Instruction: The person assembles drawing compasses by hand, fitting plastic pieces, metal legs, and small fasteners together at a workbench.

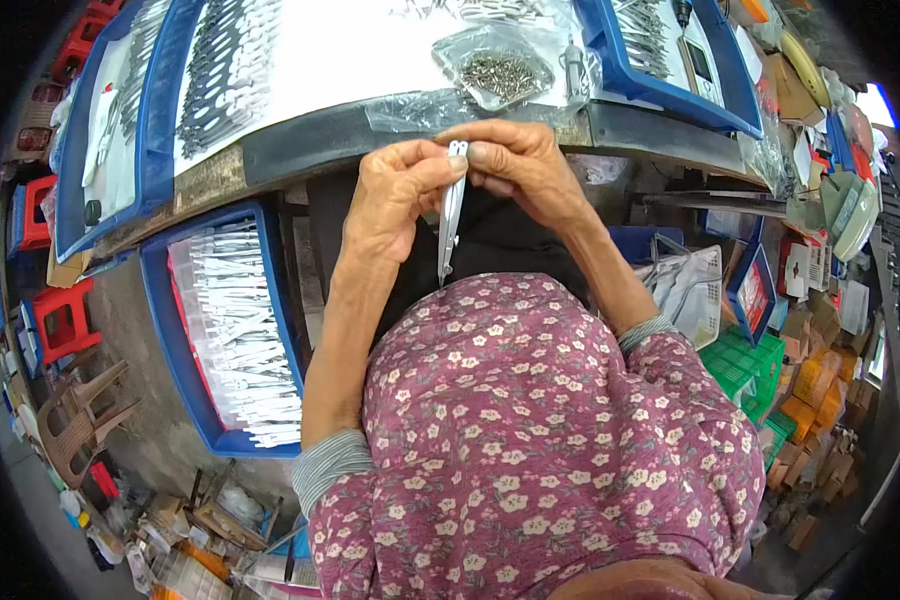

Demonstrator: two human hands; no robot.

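Observation:
A slim silver metal tool with two narrow legs (pixel 452 215) hangs point-down in front of the body, below the table edge. My left hand (pixel 398 190) pinches its upper end between thumb and fingers. On the other side of that end, my right hand (pixel 525 165) also closes its thumb and fingers on the tool. Just beyond the hands, a clear plastic bag or tray of small metal pins (pixel 498 76) rests near the table's edge.
A blue tray of white and silver parts (pixel 150 300) stands low at the left. Blue trays (pixel 155 140) (pixel 670 95) hold more parts on the table (pixel 320 50). Red stools (pixel 62 318) are at the far left, a green crate (pixel 745 365) at the right.

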